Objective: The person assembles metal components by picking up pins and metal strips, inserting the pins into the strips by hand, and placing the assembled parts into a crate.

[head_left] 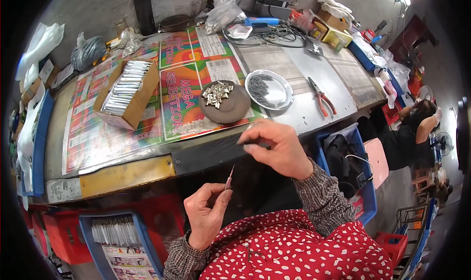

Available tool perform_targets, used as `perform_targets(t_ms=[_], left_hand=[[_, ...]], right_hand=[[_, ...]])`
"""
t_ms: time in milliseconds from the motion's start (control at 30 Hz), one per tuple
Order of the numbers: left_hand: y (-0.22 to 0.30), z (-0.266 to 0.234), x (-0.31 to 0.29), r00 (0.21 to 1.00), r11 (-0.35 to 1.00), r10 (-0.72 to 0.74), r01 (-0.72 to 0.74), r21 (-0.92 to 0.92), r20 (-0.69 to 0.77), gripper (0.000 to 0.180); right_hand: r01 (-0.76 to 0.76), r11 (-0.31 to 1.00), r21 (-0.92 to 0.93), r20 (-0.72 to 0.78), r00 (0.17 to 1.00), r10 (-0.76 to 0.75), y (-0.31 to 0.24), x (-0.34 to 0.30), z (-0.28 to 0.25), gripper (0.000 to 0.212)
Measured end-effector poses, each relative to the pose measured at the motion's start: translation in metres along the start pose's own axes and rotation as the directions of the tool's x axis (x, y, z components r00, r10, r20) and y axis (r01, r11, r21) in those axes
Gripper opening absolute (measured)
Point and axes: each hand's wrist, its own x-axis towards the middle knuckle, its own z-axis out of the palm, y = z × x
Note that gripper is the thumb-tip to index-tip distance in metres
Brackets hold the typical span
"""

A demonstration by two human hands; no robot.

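Note:
Upright between the thumb and fingers of my left hand (208, 211) is a slim, pinkish pen-like piece with a thin dark point (229, 178). My right hand (277, 148) is held higher and to the right, just off the table's front edge. Its fingertips are pinched together; whether a small dark piece is between them I cannot make out. Beyond it on the table is a brown round dish (225, 114) with a heap of small shiny metal pieces (216, 94). Right of that, a white bowl (282, 94) contains thin grey pieces (258, 87).
An open cardboard box (117, 120) of slim silvery pieces stands left on a printed sheet. Red-handled pliers (322, 98) lie right. A black flask (143, 11) and coiled cables (274, 37) are at the back. Blue crates (88, 236) flank me. Another person (414, 137) sits far right.

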Motion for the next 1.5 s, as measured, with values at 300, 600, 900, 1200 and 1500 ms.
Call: perform_targets(t_ms=[300, 600, 900, 1200, 1500], left_hand=[[0.013, 0.018, -0.009, 0.997, 0.997, 0.035, -0.039, 0.063, 0.07, 0.007], [0.022, 0.029, -0.011, 0.992, 0.988, 0.068, -0.081, 0.131, 0.102, 0.007], [0.019, 0.034, -0.011, 0.98, 0.959, 0.167, -0.186, 0.215, 0.104, 0.009], [0.026, 0.031, -0.013, 0.977, 0.998, -0.059, 0.051, 0.044, 0.203, 0.005], [0.025, 0.043, -0.012, 0.938, 0.867, 0.324, -0.348, 0.356, 0.127, 0.011]], right_hand=[[-0.135, 0.792, 0.595, 0.037, 0.989, 0.141, -0.007, -0.036, 0.0, 0.015], [-0.101, 0.802, 0.589, -0.018, 0.99, 0.138, -0.012, -0.05, -0.007, 0.022], [-0.012, 0.886, 0.463, -0.029, 0.999, 0.029, -0.005, -0.06, -0.002, 0.026], [-0.106, 0.827, 0.552, 0.135, 0.99, 0.038, 0.003, -0.06, -0.007, 0.012], [-0.067, 0.796, 0.601, -0.048, 0.992, 0.119, 0.005, -0.066, 0.01, 0.016]])
